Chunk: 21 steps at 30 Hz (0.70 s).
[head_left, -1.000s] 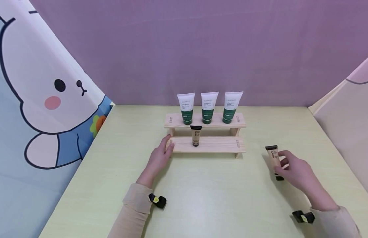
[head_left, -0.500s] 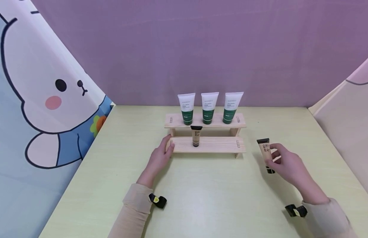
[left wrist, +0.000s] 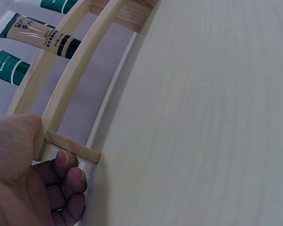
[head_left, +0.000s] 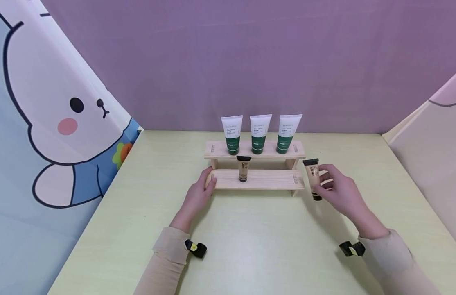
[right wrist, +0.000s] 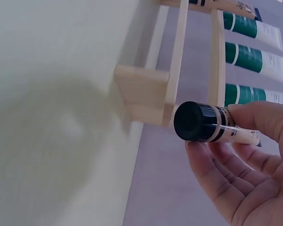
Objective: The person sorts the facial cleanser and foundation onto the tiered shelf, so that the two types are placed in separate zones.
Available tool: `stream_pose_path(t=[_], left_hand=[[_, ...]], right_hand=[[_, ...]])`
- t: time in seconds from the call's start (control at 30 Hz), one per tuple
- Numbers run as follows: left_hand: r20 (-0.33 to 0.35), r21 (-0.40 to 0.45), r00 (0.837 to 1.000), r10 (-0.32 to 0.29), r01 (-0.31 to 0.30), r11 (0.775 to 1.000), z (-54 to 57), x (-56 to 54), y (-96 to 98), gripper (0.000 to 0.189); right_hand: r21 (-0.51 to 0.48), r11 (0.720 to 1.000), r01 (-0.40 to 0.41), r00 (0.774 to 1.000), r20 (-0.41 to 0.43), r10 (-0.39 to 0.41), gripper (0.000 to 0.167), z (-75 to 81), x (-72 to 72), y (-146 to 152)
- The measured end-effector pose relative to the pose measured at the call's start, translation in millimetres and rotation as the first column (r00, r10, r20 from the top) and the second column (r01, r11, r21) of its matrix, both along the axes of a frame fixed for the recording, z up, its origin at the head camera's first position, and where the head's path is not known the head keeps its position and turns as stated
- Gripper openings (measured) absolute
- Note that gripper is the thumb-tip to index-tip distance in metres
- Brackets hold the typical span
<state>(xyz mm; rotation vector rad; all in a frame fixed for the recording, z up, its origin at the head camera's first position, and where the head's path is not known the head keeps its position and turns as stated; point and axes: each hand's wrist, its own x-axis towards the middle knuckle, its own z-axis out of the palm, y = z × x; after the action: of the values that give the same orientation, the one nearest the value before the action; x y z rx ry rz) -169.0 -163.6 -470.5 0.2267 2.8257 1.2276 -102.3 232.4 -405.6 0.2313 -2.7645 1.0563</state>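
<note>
A two-tier wooden rack (head_left: 272, 180) stands toward the back of the table. My left hand (head_left: 197, 196) grips the left end of its lower tier, thumb on top; in the left wrist view the fingers (left wrist: 70, 181) curl under that end. My right hand (head_left: 338, 190) pinches a beige tube with a black cap (head_left: 313, 177), held upright, cap down, just off the rack's right end. The right wrist view shows the black cap (right wrist: 193, 121) facing the camera, with thumb and fingers around the tube. A similar beige tube (head_left: 243, 169) stands cap down on the lower tier.
Three white-and-green tubes stand in a row on the upper tier: a left one (head_left: 232, 135), a middle one (head_left: 259, 134) and a right one (head_left: 287, 134). Behind the table (head_left: 265, 241) rises a purple backdrop (head_left: 250, 61). A cartoon-printed cloth (head_left: 58, 155) hangs at the left.
My right hand has carried the beige tube left and farther back, from the table's right side to beside the rack's right end. My left hand has stayed on the rack.
</note>
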Motion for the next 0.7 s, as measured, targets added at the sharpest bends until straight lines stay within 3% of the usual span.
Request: stream_pose_path(t=[0.5,0.7], left_hand=[[-0.011,0.002,1.000,-0.002,0.002,1.000,0.2,-0.8,-0.2,0.051],[-0.012,0.000,1.000,0.002,-0.002,1.000,0.9,0.6,-0.5,0.051]], right_hand=[[-0.179,0.980,-0.088,0.996,-0.006,0.089,0.039,0.3,-36.3,-61],[-0.190,0.972,-0.136,0.991,-0.022,0.135,0.037,-4.1,-47.0,-82]])
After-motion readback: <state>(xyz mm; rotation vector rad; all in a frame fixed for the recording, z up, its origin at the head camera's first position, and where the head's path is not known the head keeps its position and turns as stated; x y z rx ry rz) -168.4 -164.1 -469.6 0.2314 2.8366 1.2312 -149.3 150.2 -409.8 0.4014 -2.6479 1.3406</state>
